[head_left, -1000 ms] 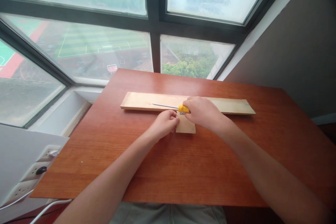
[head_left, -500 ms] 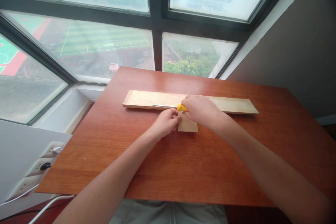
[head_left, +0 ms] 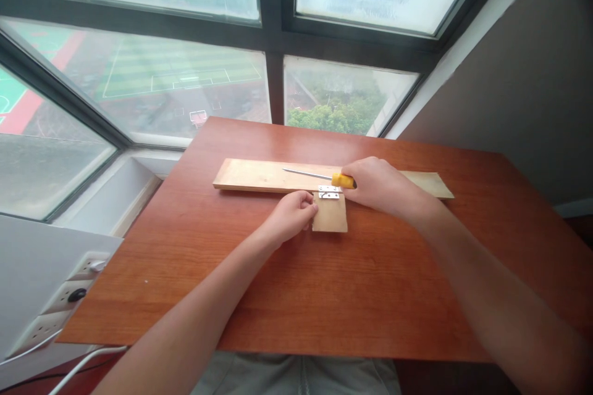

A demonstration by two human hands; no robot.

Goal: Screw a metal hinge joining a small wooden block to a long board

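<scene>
My right hand [head_left: 370,179] is closed around the yellow handle of a screwdriver [head_left: 340,180]. Its bare metal shaft points left, over the long pale wooden board [head_left: 259,174]. Below the handle, a silver hinge [head_left: 328,192] spans the joint between that board and a small square piece of wood [head_left: 330,216] on its near side. At the small piece's left edge, the fingers of my left hand [head_left: 294,216] are pinched together. Whether anything small is held between those fingertips is hidden.
Both pieces of wood lie on a reddish-brown table [head_left: 287,296]. Windows [head_left: 185,74] rise behind the table's far edge. Wall sockets [head_left: 69,296] with a black plug and white cables [head_left: 88,367] are at the lower left.
My right hand has lifted and moved slightly right with the screwdriver, whose shaft now slants up to the left. The hinge, covered before, has come into view. My left hand stays at the small piece.
</scene>
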